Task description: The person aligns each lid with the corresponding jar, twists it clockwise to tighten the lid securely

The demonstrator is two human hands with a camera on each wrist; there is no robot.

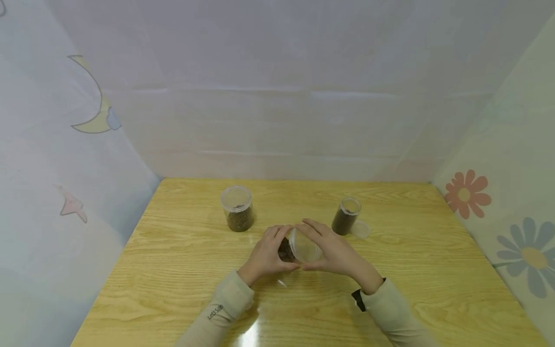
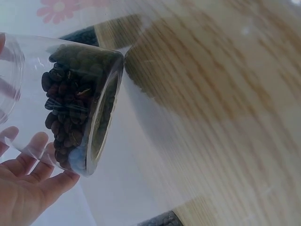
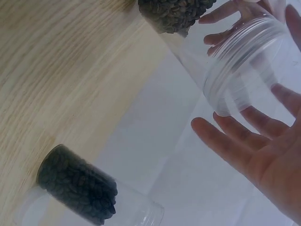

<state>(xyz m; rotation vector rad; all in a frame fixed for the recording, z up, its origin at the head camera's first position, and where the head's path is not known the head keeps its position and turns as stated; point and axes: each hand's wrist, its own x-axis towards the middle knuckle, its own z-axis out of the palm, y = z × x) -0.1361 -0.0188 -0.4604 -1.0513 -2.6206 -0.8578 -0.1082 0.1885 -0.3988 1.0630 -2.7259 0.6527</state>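
A clear jar [image 1: 285,250] partly filled with dark coffee beans [image 2: 70,103] is tilted at the middle of the table, its top toward the right. My left hand [image 1: 262,255] grips its body, thumb at the near side and fingers at the far side. Around the jar's clear round lid [image 1: 306,246] curve the thumb and fingers of my right hand [image 1: 336,253]. In the right wrist view the ridged edge of the lid shows between the thumb and the fingers. The left wrist view shows the jar's base facing the wood.
A wide clear jar [image 1: 240,217] with dark contents stands at the back left. Back right, a narrower jar [image 1: 344,221] of dark beans stands uncovered, a round translucent lid [image 1: 361,230] lying beside it. Cloth walls [image 1: 277,130] enclose the wooden table [image 1: 173,270] on three sides.
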